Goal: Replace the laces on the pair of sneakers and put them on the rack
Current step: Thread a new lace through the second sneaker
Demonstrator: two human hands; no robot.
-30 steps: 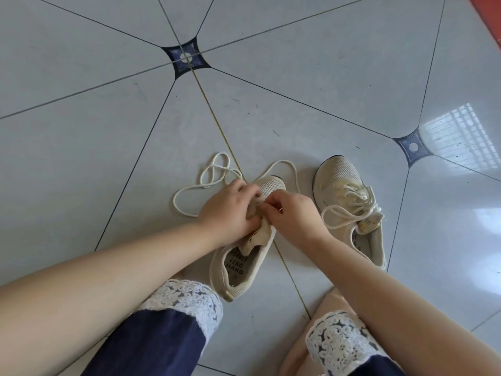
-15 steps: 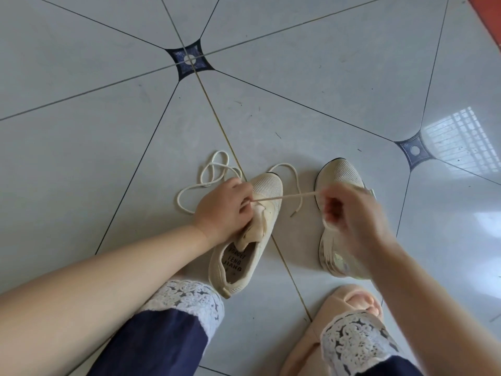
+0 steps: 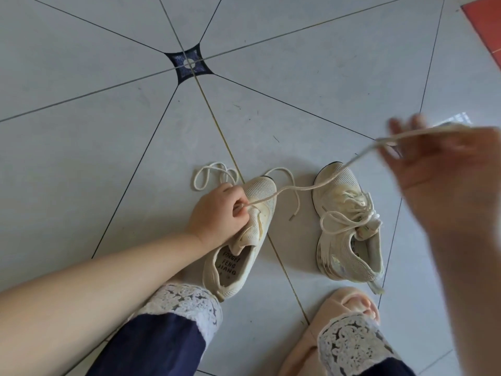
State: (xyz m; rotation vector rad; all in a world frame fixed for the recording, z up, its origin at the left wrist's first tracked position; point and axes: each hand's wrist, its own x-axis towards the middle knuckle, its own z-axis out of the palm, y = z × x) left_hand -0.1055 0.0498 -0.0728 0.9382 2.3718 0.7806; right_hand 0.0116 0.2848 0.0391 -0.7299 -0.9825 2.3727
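Pinching, as far as the blur allows, the right hand [image 3: 444, 183] holds the lace [image 3: 298, 189] high over the right of the floor [image 3: 108, 131]. It slants down-left to the unlaced sneaker [image 3: 241, 248] mid-floor, toe pointing away, where the nearer left hand [image 3: 217, 210] grips its eyelet flap.

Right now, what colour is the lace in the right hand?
Cream lace, clearest in the head view.
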